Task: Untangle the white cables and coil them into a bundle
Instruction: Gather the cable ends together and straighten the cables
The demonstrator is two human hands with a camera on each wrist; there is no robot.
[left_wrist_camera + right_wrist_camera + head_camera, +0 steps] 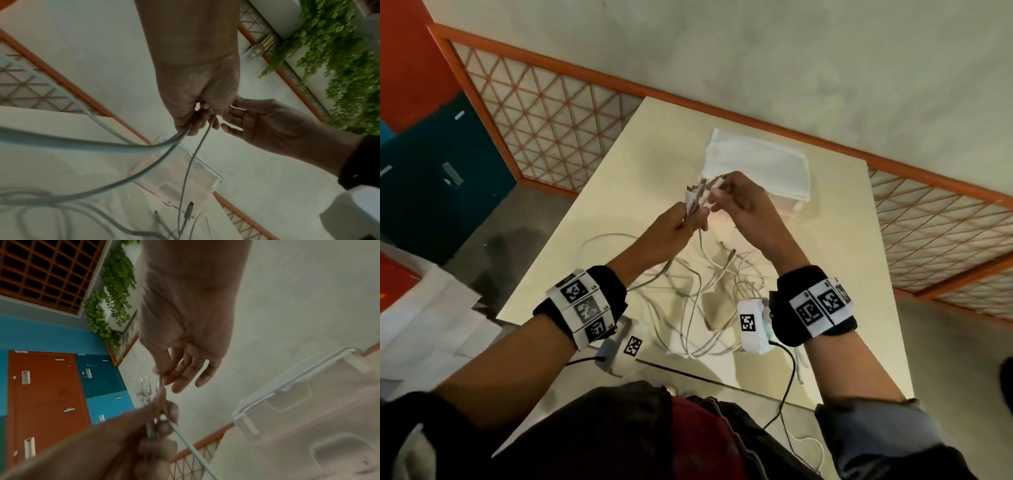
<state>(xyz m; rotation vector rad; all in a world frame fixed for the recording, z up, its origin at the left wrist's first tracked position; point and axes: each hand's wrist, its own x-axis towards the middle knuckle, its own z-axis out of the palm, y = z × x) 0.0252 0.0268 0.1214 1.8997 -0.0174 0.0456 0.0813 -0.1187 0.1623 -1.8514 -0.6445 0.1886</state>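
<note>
Left to right we log: left hand (677,224) gripping the gathered plug ends of the white cables (697,197), right hand (744,202) pinching one plug there, remaining cable tangled on the table (859,274) below.

White cables (698,291) below the grip, cream table (640,164), white cloth (756,164) beyond it, black wristbands (815,305) with black-and-white square-code tags, orange lattice railing (544,116), teal-and-orange lockers (61,386).
</note>
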